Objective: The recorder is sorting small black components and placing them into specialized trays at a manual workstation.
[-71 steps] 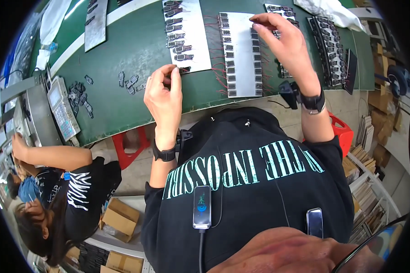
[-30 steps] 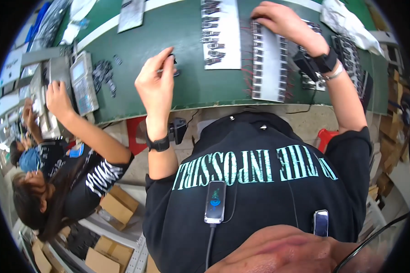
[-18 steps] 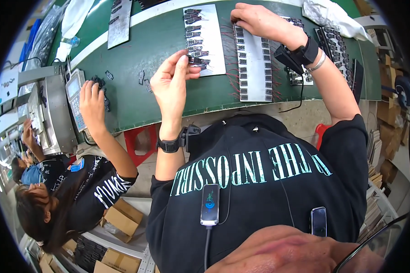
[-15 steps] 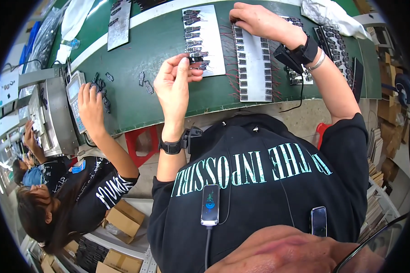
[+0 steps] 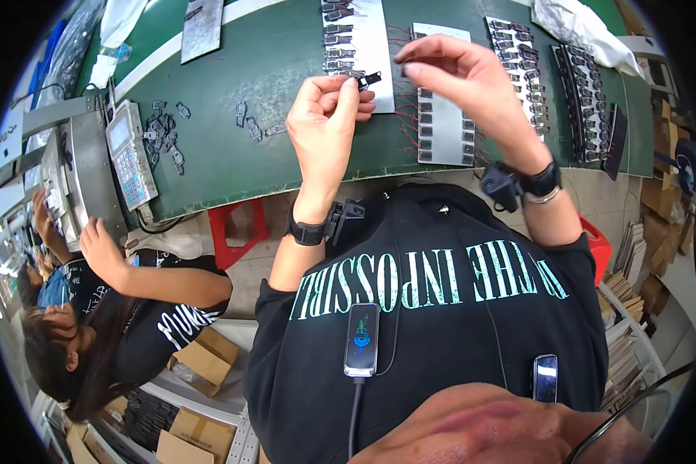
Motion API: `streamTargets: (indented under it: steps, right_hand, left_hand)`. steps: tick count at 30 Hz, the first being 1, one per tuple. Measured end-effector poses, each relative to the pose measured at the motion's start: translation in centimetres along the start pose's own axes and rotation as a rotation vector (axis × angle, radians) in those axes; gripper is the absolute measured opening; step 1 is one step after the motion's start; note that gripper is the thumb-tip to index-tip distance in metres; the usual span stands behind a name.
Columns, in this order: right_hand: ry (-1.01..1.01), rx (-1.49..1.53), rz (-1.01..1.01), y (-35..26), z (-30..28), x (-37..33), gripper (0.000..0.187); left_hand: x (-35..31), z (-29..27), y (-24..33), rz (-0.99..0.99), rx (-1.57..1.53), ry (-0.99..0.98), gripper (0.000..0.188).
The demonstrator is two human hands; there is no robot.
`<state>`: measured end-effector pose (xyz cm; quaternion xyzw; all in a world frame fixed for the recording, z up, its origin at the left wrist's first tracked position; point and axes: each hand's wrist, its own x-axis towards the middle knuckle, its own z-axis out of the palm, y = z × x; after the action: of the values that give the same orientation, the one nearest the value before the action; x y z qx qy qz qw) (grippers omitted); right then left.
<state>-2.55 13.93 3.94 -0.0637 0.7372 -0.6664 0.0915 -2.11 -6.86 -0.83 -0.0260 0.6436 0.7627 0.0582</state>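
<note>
My left hand (image 5: pixel 323 135) is closed, pinching a small black rectangular part (image 5: pixel 370 80) between thumb and fingers. It hovers over the near end of a white board (image 5: pixel 379 46) lined with similar black parts and thin wires. My right hand (image 5: pixel 479 89) has its thumb and fingers drawn close around something small and dark (image 5: pixel 400 66), too small to name. Below that hand lies a second pale board (image 5: pixel 445 135), with small black rectangular pieces along both edges and red wires sticking out; the hand covers part of it.
More boards of black parts (image 5: pixel 522 77) (image 5: pixel 584 104) lie to the right on the green table (image 5: pixel 232 166). Loose black parts (image 5: pixel 162 135) lie at left, beside a keypad device (image 5: pixel 130 155). A co-worker's hand (image 5: pixel 104 251) is near a metal machine (image 5: pixel 97 166). A red stool (image 5: pixel 236 232) stands below.
My right hand has come off the far end of the wired board and moved nearer, toward my left hand. My left hand shifted slightly right with its black part. The co-worker's hand withdrew from the loose parts.
</note>
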Motion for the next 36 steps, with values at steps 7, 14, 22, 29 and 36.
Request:
streamTargets:
  steps: [7,14,22,29,36]
  right_hand:
    - [0.114,0.185,-0.062,1.9,4.0,-0.5,0.016]
    - [0.132,0.009,0.008,3.5,4.3,-0.2,0.015]
    - [0.112,-0.129,0.054,2.2,4.3,-0.9,0.013]
    - [0.060,-0.008,-0.010,4.7,3.3,-0.1,0.014]
    - [-0.020,-0.092,0.094,3.5,2.7,-0.7,0.015]
  left_hand:
    - [-0.5,1.0,-0.3,0.125,0.148,0.028,0.017]
    - [-1.1,0.6,-0.1,-0.030,-0.129,-0.035,0.019]
    - [-1.4,0.8,-0.9,0.050,-0.094,-0.014,0.020]
    - [-1.6,1.2,-1.4,0.111,0.005,0.009,0.019]
    - [-2.0,1.8,-1.7,0.166,0.063,0.022,0.019]
